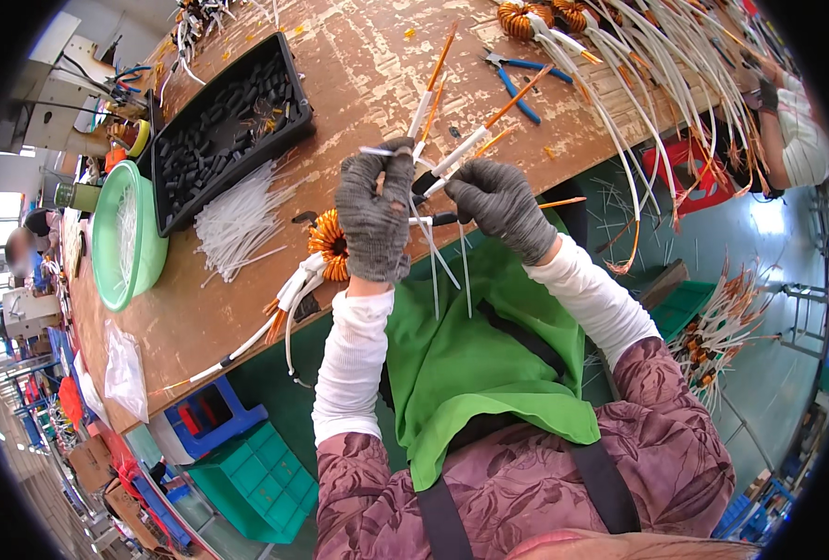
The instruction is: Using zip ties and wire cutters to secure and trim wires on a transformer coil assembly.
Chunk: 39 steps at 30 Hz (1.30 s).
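My left hand (375, 215), in a grey knit glove, is closed beside a copper-wound ring coil (328, 245). A white strip like a cable tie (377, 151) sticks out of its fingertips. My right hand (506, 207), gloved alike, pinches close to the coil's white-sleeved leads (468, 145), which have orange copper ends. A thin white cable tie (467, 275) hangs below its fingers; the pinch itself is partly hidden. More ties dangle between the hands. A black sleeve (424, 182) sits around the leads between the hands.
Left on the worn wooden table (358, 75) are a black tray (307, 121) of black sleeves, a pile of cable ties (242, 219) and a green basin (153, 266). Blue-handled cutters (517, 89) lie beyond my right hand. Finished-looking coils (526, 21) and a co-worker's arm (801, 140) are at far right.
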### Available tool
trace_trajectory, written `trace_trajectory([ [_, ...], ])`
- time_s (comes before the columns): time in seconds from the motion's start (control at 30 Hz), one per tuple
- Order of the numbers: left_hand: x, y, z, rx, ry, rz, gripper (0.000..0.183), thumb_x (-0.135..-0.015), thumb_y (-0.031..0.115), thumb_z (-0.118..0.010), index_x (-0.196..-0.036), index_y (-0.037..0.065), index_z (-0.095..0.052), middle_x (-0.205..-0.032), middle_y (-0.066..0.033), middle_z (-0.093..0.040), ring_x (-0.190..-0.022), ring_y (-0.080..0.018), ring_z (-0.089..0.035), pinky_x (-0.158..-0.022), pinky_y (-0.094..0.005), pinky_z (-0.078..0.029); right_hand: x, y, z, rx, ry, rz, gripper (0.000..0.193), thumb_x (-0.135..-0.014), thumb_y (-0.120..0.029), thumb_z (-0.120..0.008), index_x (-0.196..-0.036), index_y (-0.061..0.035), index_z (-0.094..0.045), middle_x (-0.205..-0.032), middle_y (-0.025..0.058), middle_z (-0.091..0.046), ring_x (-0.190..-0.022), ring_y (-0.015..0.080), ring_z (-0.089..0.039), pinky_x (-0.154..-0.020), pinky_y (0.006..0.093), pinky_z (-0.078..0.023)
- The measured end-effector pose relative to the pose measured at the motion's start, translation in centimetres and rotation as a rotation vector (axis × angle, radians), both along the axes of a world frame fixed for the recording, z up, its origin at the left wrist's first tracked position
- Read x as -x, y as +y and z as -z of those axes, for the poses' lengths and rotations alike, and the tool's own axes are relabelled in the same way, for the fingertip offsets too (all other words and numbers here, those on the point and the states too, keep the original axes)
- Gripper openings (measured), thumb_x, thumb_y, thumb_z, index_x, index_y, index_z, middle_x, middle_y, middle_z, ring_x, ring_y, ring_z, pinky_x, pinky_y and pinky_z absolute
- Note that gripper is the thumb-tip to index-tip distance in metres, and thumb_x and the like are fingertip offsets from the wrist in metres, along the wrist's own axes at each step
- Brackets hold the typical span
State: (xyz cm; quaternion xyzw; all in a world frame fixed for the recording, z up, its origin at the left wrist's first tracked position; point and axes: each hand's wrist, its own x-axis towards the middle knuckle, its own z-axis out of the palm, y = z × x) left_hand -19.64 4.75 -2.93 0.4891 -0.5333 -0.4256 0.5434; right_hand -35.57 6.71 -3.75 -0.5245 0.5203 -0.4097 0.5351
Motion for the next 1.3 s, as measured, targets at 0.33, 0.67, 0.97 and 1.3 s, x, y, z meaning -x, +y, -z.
trace_trajectory([
  [0.33,-0.4,2.6,-0.9,0.13,-0.145,0.06,0.018,-0.078,-0.003,-0.059,-0.095,0.001,-0.064,-0.09,-0.0065,-0.062,-0.084,-0.0138,-0.058,-0.074,-0.0245,-0.047,1.1,0.2,1.2,-0.539,-0.717,-0.175,0.02,-0.086,-0.02,-0.054,-0.1,-0.0063,-0.056,-0.082,0.0065,-0.06,-0.057,0.0081,-0.048,-0.046,0.0209,-0.039],
  [0.67,1.5,2.4,0.3,0.498,-0.422,-0.167,0.017,-0.071,0.001,-0.062,-0.087,0.007,-0.065,-0.075,-0.0064,-0.059,-0.072,-0.0229,-0.052,-0.073,-0.0344,-0.038,1.0,0.6,1.7,-0.575,-0.827,-0.199,0.022,-0.087,-0.021,-0.054,-0.1,-0.0041,-0.055,-0.088,0.0085,-0.06,-0.065,0.0096,-0.052,-0.051,0.0227,-0.042],
  [0.97,0.6,3.0,0.4,0.718,-0.715,0.001,0.03,-0.064,0.005,-0.067,-0.093,0.012,-0.065,-0.087,-0.0033,-0.059,-0.084,-0.0222,-0.052,-0.078,-0.0351,-0.039,1.3,1.3,0.8,-0.019,-0.124,-0.25,0.022,-0.083,-0.017,-0.061,-0.095,0.0006,-0.06,-0.077,0.0031,-0.062,-0.067,0.0046,-0.052,-0.06,0.0224,-0.045],
  [1.3,1.1,3.1,1.1,0.788,-0.787,-0.073,0.031,-0.061,0.009,-0.067,-0.091,0.015,-0.066,-0.086,-0.0006,-0.058,-0.084,-0.0217,-0.051,-0.077,-0.0368,-0.039,1.1,2.3,-1.1,0.156,-0.053,-0.272,0.019,-0.081,-0.016,-0.059,-0.092,-0.0002,-0.062,-0.076,0.0112,-0.064,-0.071,0.0111,-0.058,-0.066,0.0276,-0.047],
])
